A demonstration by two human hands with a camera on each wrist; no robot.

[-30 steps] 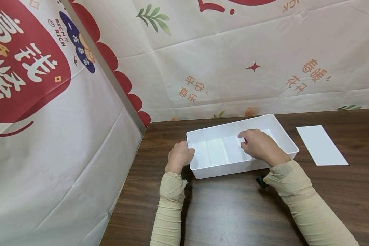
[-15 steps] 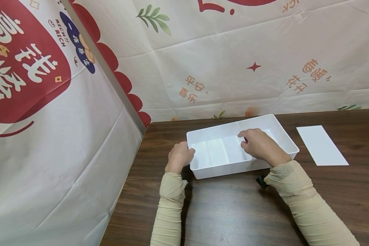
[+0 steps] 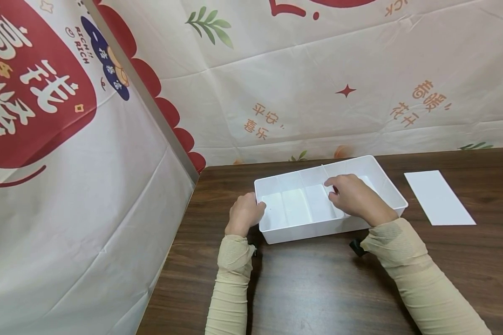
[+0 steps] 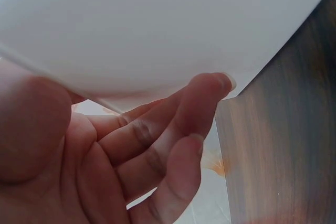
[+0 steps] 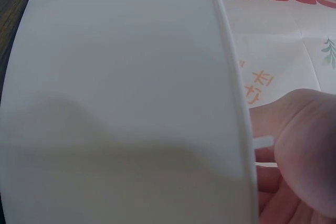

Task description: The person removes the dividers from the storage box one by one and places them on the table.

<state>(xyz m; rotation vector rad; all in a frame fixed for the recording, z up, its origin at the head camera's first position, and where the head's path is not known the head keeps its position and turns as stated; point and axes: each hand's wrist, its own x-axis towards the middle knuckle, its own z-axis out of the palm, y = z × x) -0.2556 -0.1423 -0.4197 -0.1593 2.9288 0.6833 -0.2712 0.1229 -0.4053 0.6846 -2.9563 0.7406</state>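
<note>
A white plastic tray [image 3: 302, 231] with several compartments sits on a dark wooden table [image 3: 310, 288]. My left hand [image 3: 245, 214] grips the tray's left end. In the left wrist view its fingers [image 4: 157, 145] curl under the rim against the tray's outer wall [image 4: 157, 24]. My right hand [image 3: 354, 197] reaches over the near wall into the tray, and thumb and forefinger pinch a thin white divider [image 3: 329, 190] standing inside. The right wrist view shows the tray wall [image 5: 121, 77] close up, the thumb [image 5: 302, 145] and a sliver of the divider [image 5: 264, 142]. Most of the divider is hidden by the hand.
A loose flat white panel [image 3: 438, 197] lies on the table to the tray's right. Printed cloth hangs as a back wall [image 3: 318, 83] behind the tray and as a side wall [image 3: 67, 186] along the table's left edge. A small black part [image 3: 355, 246] shows under my right wrist.
My right hand has risen very slightly inside the tray. The left hand and the tray have stayed put.
</note>
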